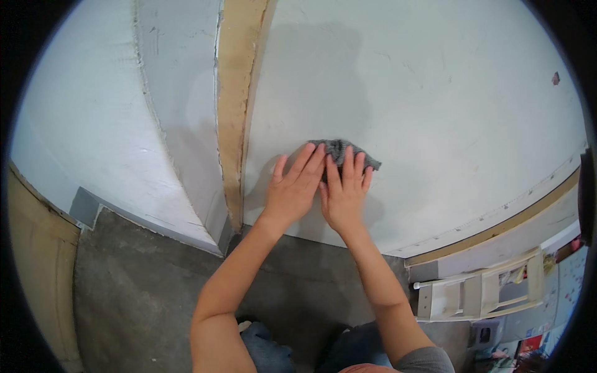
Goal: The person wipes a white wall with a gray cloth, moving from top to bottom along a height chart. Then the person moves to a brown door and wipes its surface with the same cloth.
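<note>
Cloth (345,152), grey and crumpled, is being pressed flat against the white wall (448,112) right in the middle of the frame, so nothing is really being gripped here. The left hand (293,186) is spread open with fingers straight, only the fingertips overlapping the cloth's left edge. The right hand (344,193) is laid open too, its fingers resting over the lower part of the cloth. Both palms are flat on the wall, side by side and touching.

What could go wrong, judging from this: since the cloth is only pinned by finger pressure and not clutched, it could easily be lost down onto the grey concrete floor (143,292) if pressure is eased. It's also bunched rather than folded, so it might be rolled up under the fingers.

As for orientation, the cloth's long axis seems to run roughly left to right, tilted slightly down toward the right of the frame, with a pointed corner sticking out on the right past the fingers. How much is hidden under the hands can't be told.

A tan strip (236,99) runs down the wall just left of the hands, and a small white step stool (479,292) is lying at lower right.
</note>
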The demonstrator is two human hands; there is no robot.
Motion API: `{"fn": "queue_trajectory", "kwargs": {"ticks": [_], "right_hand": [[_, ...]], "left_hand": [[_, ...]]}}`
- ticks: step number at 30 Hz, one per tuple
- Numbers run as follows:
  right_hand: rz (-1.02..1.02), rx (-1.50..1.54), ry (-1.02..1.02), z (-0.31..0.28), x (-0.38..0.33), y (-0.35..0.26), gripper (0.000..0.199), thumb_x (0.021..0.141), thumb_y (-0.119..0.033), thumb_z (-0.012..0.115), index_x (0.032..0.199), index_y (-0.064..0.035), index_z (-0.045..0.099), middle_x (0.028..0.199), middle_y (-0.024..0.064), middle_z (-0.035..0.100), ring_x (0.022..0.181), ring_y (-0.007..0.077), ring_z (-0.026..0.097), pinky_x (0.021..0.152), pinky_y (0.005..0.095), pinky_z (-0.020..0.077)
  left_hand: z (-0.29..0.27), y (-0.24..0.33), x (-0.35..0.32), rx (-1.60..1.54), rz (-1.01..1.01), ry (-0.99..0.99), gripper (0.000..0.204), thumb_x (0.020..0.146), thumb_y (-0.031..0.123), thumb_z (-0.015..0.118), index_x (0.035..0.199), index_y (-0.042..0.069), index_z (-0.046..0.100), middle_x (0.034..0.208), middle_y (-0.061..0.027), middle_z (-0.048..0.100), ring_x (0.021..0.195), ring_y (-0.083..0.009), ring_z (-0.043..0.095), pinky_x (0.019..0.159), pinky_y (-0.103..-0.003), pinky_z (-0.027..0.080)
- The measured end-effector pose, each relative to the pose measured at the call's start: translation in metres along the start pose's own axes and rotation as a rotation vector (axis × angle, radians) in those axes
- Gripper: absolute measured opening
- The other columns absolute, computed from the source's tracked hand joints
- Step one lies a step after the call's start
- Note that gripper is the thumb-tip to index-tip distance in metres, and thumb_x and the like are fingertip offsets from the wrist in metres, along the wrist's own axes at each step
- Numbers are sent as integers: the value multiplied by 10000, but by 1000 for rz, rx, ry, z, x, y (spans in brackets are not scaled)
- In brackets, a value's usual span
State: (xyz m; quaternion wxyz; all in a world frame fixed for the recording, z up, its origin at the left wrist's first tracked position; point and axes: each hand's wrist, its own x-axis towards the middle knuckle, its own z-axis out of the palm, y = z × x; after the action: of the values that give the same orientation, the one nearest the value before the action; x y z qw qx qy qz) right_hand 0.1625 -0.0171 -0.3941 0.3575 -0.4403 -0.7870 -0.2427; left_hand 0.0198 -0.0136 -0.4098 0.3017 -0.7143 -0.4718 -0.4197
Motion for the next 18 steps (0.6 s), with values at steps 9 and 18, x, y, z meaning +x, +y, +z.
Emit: {"fn": "queue_trajectory", "kwargs": {"ticks": [9, 18], "right_hand": [[3, -143, 229, -19, 57, 14, 453, 939, -200, 515, 1374, -75, 484, 1542, 272, 191, 1441, 470, 96, 1123, 602, 3], [-107, -172, 75, 11, 37, -14, 487, 911, -169, 531, 1386, -81, 464, 1550, 228, 212, 1444, 458, 100, 1111, 631, 25]], "left_hand": [[-12, 21, 47, -142, -151, 114, 518, 912, 196, 473, 1429, 180, 446, 1533, 37, 351, 1412, -138, 323, 1148, -460, 129], [6, 2, 1, -24, -164, 42, 468, 866, 182, 544, 1325, 89, 545, 1488, -11, 377, 1416, -166, 297, 1131, -495, 147]]}}
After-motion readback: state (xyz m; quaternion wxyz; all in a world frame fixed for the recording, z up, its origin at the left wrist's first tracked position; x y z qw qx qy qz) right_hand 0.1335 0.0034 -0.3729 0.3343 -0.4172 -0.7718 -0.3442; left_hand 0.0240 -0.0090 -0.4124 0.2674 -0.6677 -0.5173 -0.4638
